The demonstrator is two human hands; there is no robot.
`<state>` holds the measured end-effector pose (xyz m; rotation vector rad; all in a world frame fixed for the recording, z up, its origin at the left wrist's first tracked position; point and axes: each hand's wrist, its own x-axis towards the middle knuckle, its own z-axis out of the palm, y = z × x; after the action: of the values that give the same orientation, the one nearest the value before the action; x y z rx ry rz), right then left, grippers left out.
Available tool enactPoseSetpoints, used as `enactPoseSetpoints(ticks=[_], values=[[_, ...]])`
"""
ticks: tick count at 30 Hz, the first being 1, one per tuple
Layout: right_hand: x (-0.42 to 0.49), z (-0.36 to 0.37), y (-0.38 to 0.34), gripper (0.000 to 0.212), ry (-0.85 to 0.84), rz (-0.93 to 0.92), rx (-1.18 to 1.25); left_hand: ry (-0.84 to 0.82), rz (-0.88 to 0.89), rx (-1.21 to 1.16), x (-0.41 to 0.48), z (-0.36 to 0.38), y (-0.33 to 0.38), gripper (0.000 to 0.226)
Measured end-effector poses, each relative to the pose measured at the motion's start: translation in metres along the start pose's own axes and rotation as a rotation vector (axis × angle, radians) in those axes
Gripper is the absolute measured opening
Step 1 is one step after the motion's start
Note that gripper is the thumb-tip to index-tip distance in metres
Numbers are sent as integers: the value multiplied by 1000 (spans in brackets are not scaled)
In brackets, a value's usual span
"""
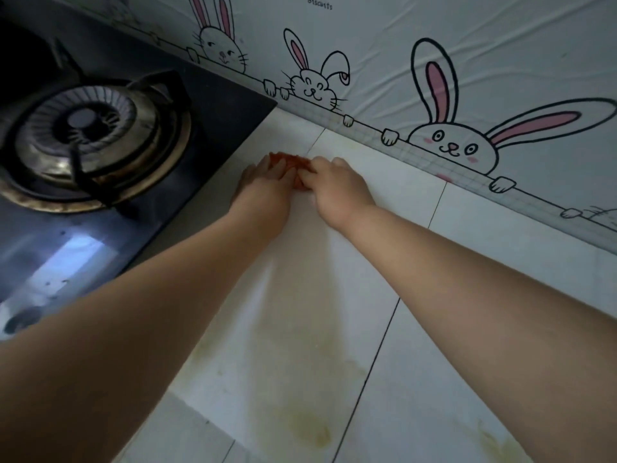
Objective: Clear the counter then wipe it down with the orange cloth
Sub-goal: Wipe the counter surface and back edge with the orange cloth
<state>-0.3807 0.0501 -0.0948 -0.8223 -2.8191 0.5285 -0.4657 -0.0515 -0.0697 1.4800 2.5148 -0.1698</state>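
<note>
The orange cloth (293, 163) lies bunched on the white tiled counter (417, 329), far from me, close to the stove's right edge. Only its top edge and a strip between my hands show. My left hand (263, 192) lies flat over its left part, fingers spread. My right hand (337, 187) presses on its right part with fingers curled over the fabric. Both hands touch each other above the cloth. Yellowish stains mark the counter nearer to me.
A black glass gas stove (207, 105) with a burner and pan support (90, 128) fills the left side. A wall covering with cartoon rabbits (450, 142) runs along the back of the counter.
</note>
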Motion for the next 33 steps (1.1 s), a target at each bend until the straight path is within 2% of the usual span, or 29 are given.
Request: enactPoseSetpoints(ticks=[3, 6, 7, 9, 14, 17, 19, 21, 22, 25, 28, 33], values=[[-44, 8, -22, 36, -43, -164, -93, -69, -37, 50, -61, 9, -5, 58], [-90, 9, -40, 37, -93, -361, -129, -48, -34, 51, -120, 28, -7, 64], [-106, 6, -46, 38, -102, -397, -118, -28, -28, 72, -138, 35, -7, 69], [-130, 8, -53, 42, -89, -467, -90, 42, -1, 94, -167, 47, -7, 64], [-139, 18, -47, 40, -78, -552, -76, -4, 0, 61, -191, 57, -3, 63], [-104, 13, -42, 50, -64, -463, -71, -59, -64, 2, -155, 41, -3, 80], [-70, 6, -39, 58, -81, -321, -78, -8, -104, -26, -112, 36, -5, 72], [-35, 0, -31, 42, -119, -148, -16, 54, -131, -77, -63, 31, -4, 63], [-18, -2, -27, 32, -94, -34, 97, 64, -143, -121, -39, 28, -4, 60], [30, -4, -13, 25, -3, 232, 319, 12, -180, -180, 24, 11, 0, 57], [68, -1, -4, 22, 31, 278, 331, 0, -223, -164, 67, -2, -1, 57], [101, 3, 0, 30, 88, 342, 336, -12, -265, -155, 101, -9, -6, 59]])
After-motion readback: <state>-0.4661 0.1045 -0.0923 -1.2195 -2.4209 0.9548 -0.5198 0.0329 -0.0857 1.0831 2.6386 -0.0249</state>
